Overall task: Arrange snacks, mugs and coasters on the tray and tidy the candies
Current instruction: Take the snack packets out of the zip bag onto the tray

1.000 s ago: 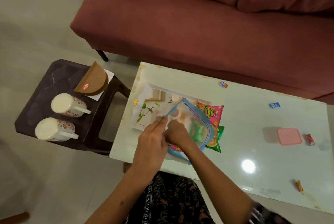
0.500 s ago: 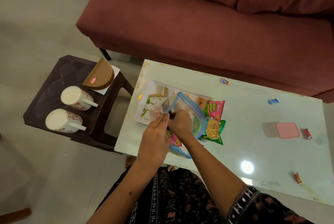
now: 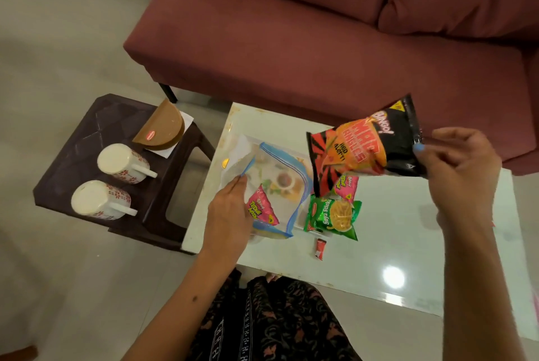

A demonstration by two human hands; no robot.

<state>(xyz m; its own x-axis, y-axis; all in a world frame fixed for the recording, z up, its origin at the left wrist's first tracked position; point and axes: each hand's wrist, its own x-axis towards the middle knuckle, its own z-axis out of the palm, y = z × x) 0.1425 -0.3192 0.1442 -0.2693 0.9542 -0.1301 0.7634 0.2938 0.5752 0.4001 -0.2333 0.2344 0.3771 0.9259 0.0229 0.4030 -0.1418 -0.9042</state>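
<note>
My right hand [image 3: 460, 168] holds a black-and-orange chip packet [image 3: 364, 145] in the air above the white table [image 3: 393, 244]. My left hand [image 3: 230, 212] grips the open mouth of a clear zip bag [image 3: 280, 185] with a blue seal, which lies over the white tray [image 3: 236, 145]. A pink snack packet [image 3: 261, 210] is inside the bag. Beside the bag lie a green soya sticks packet [image 3: 332, 216] and another pink packet [image 3: 345, 184]. A red candy [image 3: 320, 249] rests near the table's front. Two floral mugs [image 3: 122, 162] [image 3: 99, 200] lie on the dark stool [image 3: 87, 139].
A brown semicircular coaster holder [image 3: 162, 127] stands on a white napkin at the stool's far corner. A maroon sofa [image 3: 320, 40] runs close behind the table. My patterned skirt [image 3: 262, 322] is against the table's front edge.
My right hand has pulled the black-and-orange packet out of the zip bag and lifted it to the right. My left hand has shifted to hold the bag's mouth open. The camera moved closer.
</note>
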